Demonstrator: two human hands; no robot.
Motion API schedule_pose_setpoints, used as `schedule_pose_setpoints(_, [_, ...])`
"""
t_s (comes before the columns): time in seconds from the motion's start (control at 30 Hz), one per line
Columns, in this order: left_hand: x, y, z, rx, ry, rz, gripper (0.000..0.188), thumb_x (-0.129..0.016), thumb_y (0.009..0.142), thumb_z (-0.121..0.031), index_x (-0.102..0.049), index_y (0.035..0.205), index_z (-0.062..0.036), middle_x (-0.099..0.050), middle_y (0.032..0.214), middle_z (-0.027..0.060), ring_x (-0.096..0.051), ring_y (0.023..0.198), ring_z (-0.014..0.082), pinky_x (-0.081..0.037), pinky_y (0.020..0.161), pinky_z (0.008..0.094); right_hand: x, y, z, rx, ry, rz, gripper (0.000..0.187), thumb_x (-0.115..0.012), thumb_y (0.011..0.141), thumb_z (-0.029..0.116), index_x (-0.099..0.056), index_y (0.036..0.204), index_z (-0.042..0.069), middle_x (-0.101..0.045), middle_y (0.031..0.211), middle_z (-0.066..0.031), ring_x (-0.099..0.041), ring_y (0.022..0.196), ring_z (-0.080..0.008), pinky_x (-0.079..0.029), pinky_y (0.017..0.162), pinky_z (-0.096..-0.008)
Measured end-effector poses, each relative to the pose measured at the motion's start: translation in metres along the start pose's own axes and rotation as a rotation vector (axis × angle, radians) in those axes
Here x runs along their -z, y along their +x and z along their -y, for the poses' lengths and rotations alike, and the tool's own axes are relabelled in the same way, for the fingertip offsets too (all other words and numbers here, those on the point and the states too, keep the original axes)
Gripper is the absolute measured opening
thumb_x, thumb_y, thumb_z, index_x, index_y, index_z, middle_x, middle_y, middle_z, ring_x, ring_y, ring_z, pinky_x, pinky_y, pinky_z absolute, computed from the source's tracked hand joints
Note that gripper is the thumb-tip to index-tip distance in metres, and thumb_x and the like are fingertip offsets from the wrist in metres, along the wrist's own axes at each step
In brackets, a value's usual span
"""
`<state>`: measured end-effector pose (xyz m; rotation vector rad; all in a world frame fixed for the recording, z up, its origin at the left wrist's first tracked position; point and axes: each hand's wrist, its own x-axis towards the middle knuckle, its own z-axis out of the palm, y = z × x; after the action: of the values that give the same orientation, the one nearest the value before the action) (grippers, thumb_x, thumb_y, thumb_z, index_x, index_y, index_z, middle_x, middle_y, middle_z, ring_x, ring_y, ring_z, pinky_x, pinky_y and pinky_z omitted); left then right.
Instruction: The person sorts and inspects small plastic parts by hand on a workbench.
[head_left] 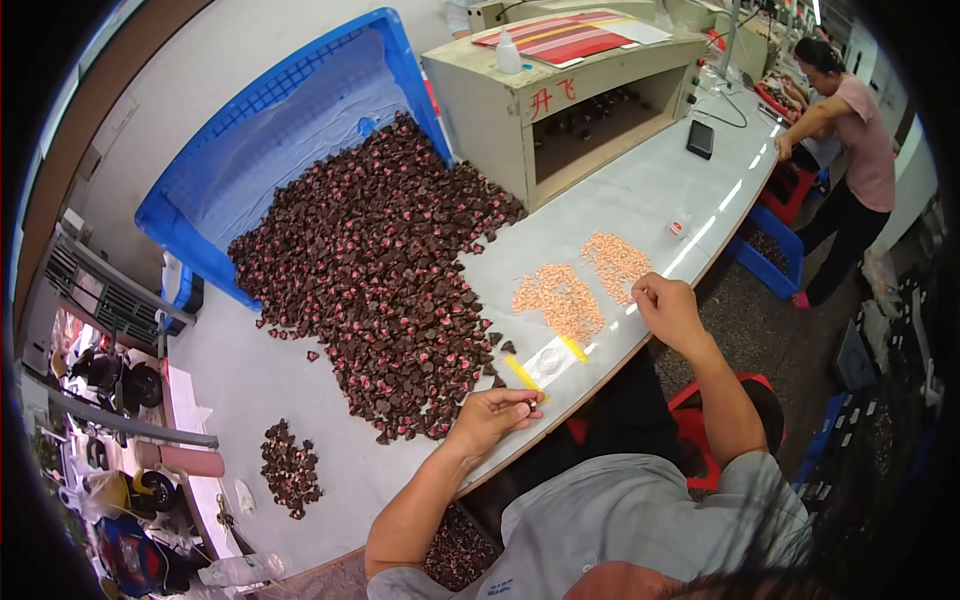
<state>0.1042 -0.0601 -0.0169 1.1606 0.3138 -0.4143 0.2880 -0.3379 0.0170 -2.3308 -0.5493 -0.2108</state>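
My left hand (489, 418) is at the table's near edge, thumb and fingertips pinched around a small dark brown piece (532, 404). Just beyond it, a clear patch bordered by yellow tape strips (521, 372) lies on the table. My right hand (668, 308) is closed in a pinch beside the right-hand pile of tiny pale orange pieces (615, 264); whatever is between its fingertips is too small to make out. Another pile of these pale pieces (556, 300) lies left of it. A large heap of dark brown, roughly triangular pieces with pink marks (390, 290) spreads left of both hands.
A blue crate (215, 125) lies tipped behind the heap. The beige open-fronted machine (480, 110) stands at the back. A small dark pile (288, 470) sits at left. On the right are a black phone-like device (700, 139), a small clear container (679, 228) and a person (855, 130).
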Motion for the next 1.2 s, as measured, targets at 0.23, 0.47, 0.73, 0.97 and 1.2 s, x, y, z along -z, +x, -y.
schedule_pose_setpoints(0.23, [-0.001, -0.001, -0.001, 0.016, 0.013, -0.003, 0.027, -0.059, 0.091, -0.001, -0.061, 0.118, 0.0039, -0.064, 0.118, 0.0136, -0.066, 0.100, 0.0204, -0.054, 0.083, 0.0256, -0.006, 0.002, -0.005, 0.078, -0.231, 0.165, 0.007, -0.060, 0.081, 0.013, -0.063, 0.081, 0.007, -0.066, 0.070, -0.0131, -0.065, 0.068, -0.0342, -0.050, 0.063, -0.0445])
schedule_pose_setpoints(0.47, [-0.002, 0.000, -0.002, 0.032, 0.023, -0.001, 0.026, -0.060, 0.091, -0.002, -0.061, 0.117, 0.0034, -0.065, 0.117, 0.0134, -0.067, 0.099, 0.0205, -0.054, 0.081, 0.0254, -0.017, 0.004, -0.008, -0.009, -0.311, 0.202, 0.007, -0.061, 0.076, 0.012, -0.063, 0.077, 0.006, -0.066, 0.070, -0.0141, -0.065, 0.067, -0.0348, -0.051, 0.064, -0.0450])
schedule_pose_setpoints(0.73, [-0.007, -0.001, -0.006, 0.070, 0.078, 0.073, 0.024, -0.063, 0.091, -0.008, -0.062, 0.113, 0.0015, -0.066, 0.112, 0.0146, -0.067, 0.094, 0.0206, -0.054, 0.073, 0.0228, -0.044, -0.041, 0.045, 0.189, 0.467, 0.262, 0.010, -0.069, 0.070, 0.012, -0.061, 0.074, 0.007, -0.059, 0.057, -0.0103, -0.062, 0.052, -0.0254, -0.048, 0.050, -0.0332])
schedule_pose_setpoints(0.97, [0.006, -0.001, 0.006, 0.058, -0.043, 0.143, 0.020, -0.064, 0.092, -0.014, -0.062, 0.104, 0.0015, -0.067, 0.099, 0.0111, -0.068, 0.087, 0.0197, -0.055, 0.067, 0.0210, -0.084, -0.070, 0.085, 0.363, 0.607, 0.329, 0.012, -0.068, 0.078, 0.012, -0.058, 0.078, 0.007, -0.052, 0.051, -0.0041, -0.053, 0.043, -0.0154, -0.041, 0.044, -0.0285])
schedule_pose_setpoints(1.2, [0.011, -0.007, 0.007, 0.072, -0.097, 0.051, 0.020, -0.066, 0.090, -0.013, -0.062, 0.103, 0.0023, -0.067, 0.099, 0.0124, -0.068, 0.087, 0.0205, -0.055, 0.066, 0.0209, -0.089, -0.074, 0.084, 0.398, 0.652, 0.345, 0.009, -0.066, 0.081, 0.011, -0.060, 0.082, 0.006, -0.055, 0.054, -0.0053, -0.054, 0.046, -0.0152, -0.041, 0.046, -0.0291])
